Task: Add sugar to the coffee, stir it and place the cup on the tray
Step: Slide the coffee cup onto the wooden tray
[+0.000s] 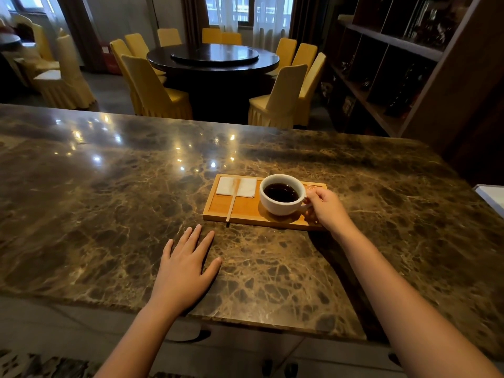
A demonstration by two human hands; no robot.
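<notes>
A white cup (278, 205) of dark coffee stands on the right half of a wooden tray (245, 211) on the marble counter. My right hand (327, 208) grips the cup's handle from the right. A white paper sachet or napkin (246, 187) lies at the tray's far left. A wooden stir stick (232, 204) rests across it, its near end poking over the tray's front edge. My left hand (185, 266) lies flat on the counter, fingers spread, in front of the tray and holding nothing.
The brown marble counter (109, 214) stretches wide to the left and right. A white object (491, 195) sits at its right edge. Beyond the counter are a round dark table (212, 58) with yellow-covered chairs and a dark shelf unit (395, 64) on the right.
</notes>
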